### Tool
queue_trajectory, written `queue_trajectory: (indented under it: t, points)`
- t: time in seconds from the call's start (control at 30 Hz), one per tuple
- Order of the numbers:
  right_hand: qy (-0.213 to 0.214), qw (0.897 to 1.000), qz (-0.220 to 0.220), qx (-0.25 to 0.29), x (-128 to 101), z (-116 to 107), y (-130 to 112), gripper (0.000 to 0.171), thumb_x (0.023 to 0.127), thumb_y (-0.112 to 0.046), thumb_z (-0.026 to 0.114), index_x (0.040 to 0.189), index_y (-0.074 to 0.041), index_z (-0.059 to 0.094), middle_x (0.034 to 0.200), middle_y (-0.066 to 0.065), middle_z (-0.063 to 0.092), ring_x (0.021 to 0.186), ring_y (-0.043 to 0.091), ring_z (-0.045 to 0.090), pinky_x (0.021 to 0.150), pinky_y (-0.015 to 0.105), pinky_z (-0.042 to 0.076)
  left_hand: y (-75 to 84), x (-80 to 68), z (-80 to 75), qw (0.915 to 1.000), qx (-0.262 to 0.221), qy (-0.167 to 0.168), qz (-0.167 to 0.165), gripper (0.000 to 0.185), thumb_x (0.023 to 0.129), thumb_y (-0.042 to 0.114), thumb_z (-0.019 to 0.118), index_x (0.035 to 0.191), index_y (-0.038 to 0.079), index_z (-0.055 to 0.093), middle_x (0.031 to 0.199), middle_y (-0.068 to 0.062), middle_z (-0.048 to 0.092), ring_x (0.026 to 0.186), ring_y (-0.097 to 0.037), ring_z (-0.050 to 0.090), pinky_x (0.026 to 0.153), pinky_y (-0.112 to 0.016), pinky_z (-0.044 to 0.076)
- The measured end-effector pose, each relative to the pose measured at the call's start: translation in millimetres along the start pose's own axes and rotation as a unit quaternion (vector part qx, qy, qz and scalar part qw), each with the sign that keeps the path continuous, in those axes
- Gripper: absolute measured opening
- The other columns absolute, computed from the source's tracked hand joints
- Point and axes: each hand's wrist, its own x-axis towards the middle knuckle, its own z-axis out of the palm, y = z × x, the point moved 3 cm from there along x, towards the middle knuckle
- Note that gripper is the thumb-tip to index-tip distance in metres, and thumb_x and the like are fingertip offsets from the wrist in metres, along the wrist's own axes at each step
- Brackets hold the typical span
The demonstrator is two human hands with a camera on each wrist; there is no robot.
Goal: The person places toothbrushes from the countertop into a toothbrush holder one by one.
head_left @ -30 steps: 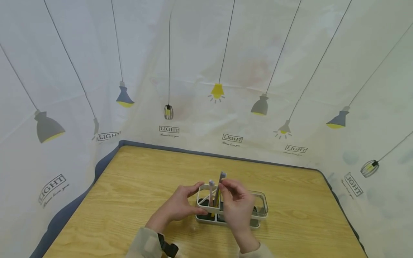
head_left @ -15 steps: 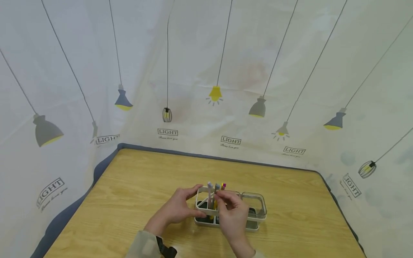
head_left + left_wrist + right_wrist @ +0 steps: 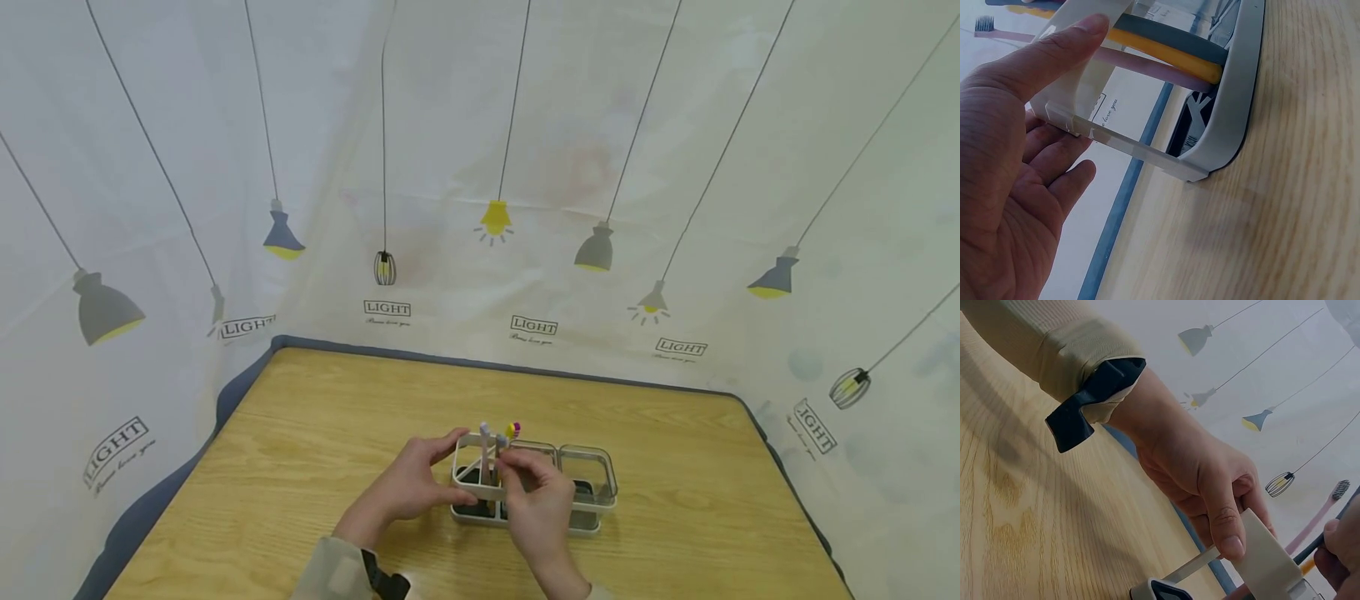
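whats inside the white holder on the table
Toothbrushes stand in the left end of the white holder: a pink one, a yellow one and a grey one. The right hand covers the middle compartment; the holder's floor looks dark.

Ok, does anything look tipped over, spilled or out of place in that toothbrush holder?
Nothing stands out. The holder sits flat on the table, the toothbrushes stand in its left compartment, the left hand grips its end, and the right hand pinches one brush.
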Motion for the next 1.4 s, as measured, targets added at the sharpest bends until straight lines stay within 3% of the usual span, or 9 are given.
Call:
queue_trajectory:
  t: [0.17,0.33,0.63,1.0,1.2,1.4]
  points:
    - [0.011,1.000,0.013,-0.012,0.4,-0.9,3.1,0.027,0.080,0.022,0.081,0.090,-0.004,0.080,0.090,0.003,0.078,0.088,0.020,0.076,0.075,0.025,0.064,-0.5,0.3,-2.0,1.0000,-0.003,0.001,-0.004,0.095,0.082,0.036,0.094,0.161,0.011,0.047,0.162,-0.010,0.044,0.148,-0.027,0.044,0.120,-0.052,0.037]
    - [0.017,1.000,0.009,0.011,1.0,-0.3,4.6,0.025,0.082,0.019,0.080,0.089,-0.005,0.079,0.090,0.002,0.078,0.087,0.022,0.076,0.074,0.024,0.063,2.2,-0.7,-3.2,1.0000,-0.005,0.002,-0.002,0.096,0.082,0.035,0.095,0.160,0.011,0.046,0.163,-0.014,0.043,0.148,-0.026,0.044,0.120,-0.050,0.037]
    - [-0.002,1.000,0.020,0.020,2.3,-1.6,9.4,0.019,0.084,0.014,0.082,0.092,-0.002,0.080,0.092,0.005,0.078,0.086,0.020,0.076,0.075,0.024,0.063,-0.8,0.7,-3.1,1.0000,-0.001,0.002,0.006,0.095,0.082,0.035,0.095,0.160,0.012,0.047,0.162,-0.017,0.043,0.147,-0.026,0.044,0.120,-0.049,0.038]
    - [-0.004,1.000,0.005,0.019,13.5,-24.7,6.4,0.015,0.086,0.013,0.081,0.095,0.002,0.079,0.093,0.012,0.077,0.082,0.022,0.075,0.075,0.021,0.062,-0.5,3.8,-2.1,0.9999,0.015,0.007,-0.003,0.099,0.080,0.041,0.095,0.161,0.013,0.046,0.162,-0.009,0.044,0.147,-0.027,0.045,0.119,-0.051,0.039]
    - [-0.014,0.999,-0.015,-0.032,19.0,-46.3,3.9,0.018,0.084,0.011,0.084,0.099,0.006,0.076,0.097,0.015,0.076,0.088,0.025,0.074,0.082,0.023,0.062,0.1,4.3,-2.9,0.9999,0.013,0.001,-0.008,0.101,0.081,0.042,0.094,0.162,0.010,0.044,0.164,-0.010,0.042,0.148,-0.029,0.044,0.120,-0.053,0.038]
    - [-0.027,0.995,-0.059,-0.080,24.0,-62.8,0.3,0.028,0.082,0.008,0.087,0.107,0.001,0.076,0.104,0.010,0.075,0.095,0.036,0.072,0.087,0.026,0.062,-2.7,2.0,-4.2,0.9997,0.021,0.007,-0.007,0.101,0.081,0.044,0.094,0.163,0.014,0.043,0.164,-0.005,0.041,0.148,-0.028,0.043,0.119,-0.052,0.038]
